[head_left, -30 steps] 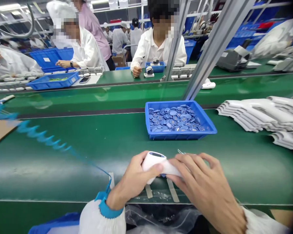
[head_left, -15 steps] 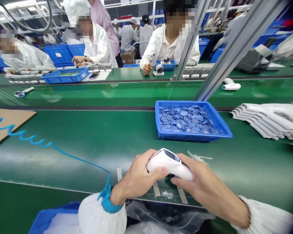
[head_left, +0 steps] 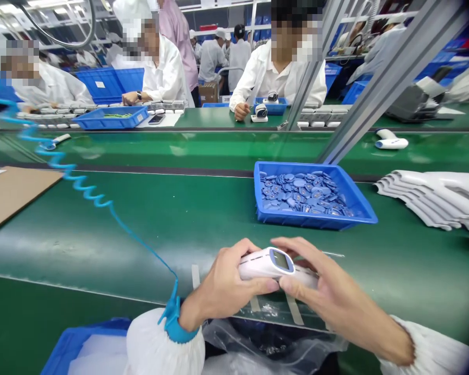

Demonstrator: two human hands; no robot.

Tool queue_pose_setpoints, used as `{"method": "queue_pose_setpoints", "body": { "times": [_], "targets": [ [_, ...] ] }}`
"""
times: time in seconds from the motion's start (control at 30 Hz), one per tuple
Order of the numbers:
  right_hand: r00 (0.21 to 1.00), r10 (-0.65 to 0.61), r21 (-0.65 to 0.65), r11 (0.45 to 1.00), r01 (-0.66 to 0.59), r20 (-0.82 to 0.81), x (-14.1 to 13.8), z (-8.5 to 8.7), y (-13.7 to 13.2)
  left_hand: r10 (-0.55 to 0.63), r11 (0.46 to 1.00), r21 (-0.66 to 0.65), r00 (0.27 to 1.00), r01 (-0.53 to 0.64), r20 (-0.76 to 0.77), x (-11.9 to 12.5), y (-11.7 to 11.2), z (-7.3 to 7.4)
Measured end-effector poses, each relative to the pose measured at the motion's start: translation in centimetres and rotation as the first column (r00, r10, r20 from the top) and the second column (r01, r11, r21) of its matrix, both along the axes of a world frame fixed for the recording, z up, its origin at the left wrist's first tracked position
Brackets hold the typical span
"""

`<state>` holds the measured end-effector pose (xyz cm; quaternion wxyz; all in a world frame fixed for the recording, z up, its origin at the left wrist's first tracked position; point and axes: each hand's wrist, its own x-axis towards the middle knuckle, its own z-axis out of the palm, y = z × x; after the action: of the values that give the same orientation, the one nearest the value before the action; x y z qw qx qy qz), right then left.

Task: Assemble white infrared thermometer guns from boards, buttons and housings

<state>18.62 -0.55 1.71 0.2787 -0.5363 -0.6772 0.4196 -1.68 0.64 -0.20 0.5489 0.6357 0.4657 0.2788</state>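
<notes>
"What's changed in your hands?"

"I've turned the white handheld thermometer (head_left: 266,263) so its blue-rimmed screen now faces up at me. My right hand (head_left: 336,294) has moved over the top of it, with the fingers reaching across."

"And around you?"

"The blue coiled cord (head_left: 86,191) no longer crosses the cardboard sheet (head_left: 15,195); it climbs to the upper left. The blue tray (head_left: 315,195) sits further right in my view."

Bright ceiling lights (head_left: 42,3), soft glare, warped edges
</notes>
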Motion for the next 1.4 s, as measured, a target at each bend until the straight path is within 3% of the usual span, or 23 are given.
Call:
{"method": "queue_pose_setpoints", "body": {
  "times": [0.13,0.27,0.33,0.4,0.43,0.57,0.63,0.73,0.83,0.9,1.0,1.1,1.2,1.33,1.4],
  "targets": [
    [0.975,-0.213,0.309,0.933,0.185,0.061,-3.0,0.2,0.6,-0.008,0.996,0.086,0.998,0.014,-0.069,0.8,0.1,1.2],
    [0.917,-0.317,0.593,0.796,0.117,0.244,-5.6,-0.1,1.1,-0.162,0.963,0.183,0.969,0.196,-0.187,1.5,-0.4,1.3],
    [0.911,-0.319,0.667,0.742,0.067,0.263,-6.1,-0.2,1.5,-0.098,0.953,0.247,0.948,0.177,-0.302,1.7,-0.8,0.8],
    [0.93,-0.294,0.683,0.727,0.067,0.222,-6.1,-0.3,1.8,0.011,0.947,0.302,0.931,0.107,-0.365,1.7,-0.9,0.4],
    [0.935,-0.295,0.679,0.729,0.086,0.198,-6.0,-0.3,1.9,0.028,0.948,0.305,0.934,0.088,-0.356,1.6,-0.8,0.3],
    [0.91,-0.388,0.628,0.747,0.218,0.145,-5.6,0.0,1.9,-0.113,0.979,0.138,0.966,0.147,-0.232,0.4,0.0,0.6],
    [0.92,-0.35,0.592,0.784,0.185,0.176,-5.7,-0.1,2.0,-0.127,0.978,0.128,0.958,0.164,-0.256,0.1,0.1,0.5],
    [0.922,-0.329,0.627,0.767,0.135,0.205,-6.4,-0.6,2.4,-0.037,0.951,0.265,0.911,0.158,-0.411,1.0,-0.5,-0.5],
    [0.923,-0.348,0.632,0.755,0.174,0.161,-7.4,-0.7,3.1,0.127,0.948,0.315,0.86,0.041,-0.494,2.1,-1.1,-1.2],
    [0.946,-0.282,0.59,0.796,0.136,0.161,-7.4,-0.2,3.9,0.132,0.958,0.287,0.87,0.011,-0.475,1.8,-1.2,-0.8],
    [0.958,-0.189,0.49,0.869,0.061,0.216,-5.3,1.2,6.1,0.096,0.974,0.225,0.869,0.018,-0.485,-0.7,-0.8,0.9],
    [0.906,-0.231,0.432,0.9,0.061,0.353,-1.3,1.9,10.1,0.201,0.964,0.255,0.816,-0.068,-0.542,-4.2,0.0,2.4],
    [0.874,-0.169,0.404,0.914,-0.033,0.454,1.6,0.9,14.6,0.333,0.918,0.379,0.753,-0.12,-0.567,-5.7,1.0,2.9],
    [0.848,-0.048,0.363,0.916,-0.174,0.527,1.3,-1.2,18.1,0.257,0.9,0.401,0.534,0.171,-0.806,-4.2,2.3,2.8],
    [0.84,-0.056,0.364,0.915,-0.173,0.54,0.6,-1.6,18.5,0.223,0.9,0.366,0.472,0.236,-0.853,-3.5,2.8,2.8]
  ]
}}
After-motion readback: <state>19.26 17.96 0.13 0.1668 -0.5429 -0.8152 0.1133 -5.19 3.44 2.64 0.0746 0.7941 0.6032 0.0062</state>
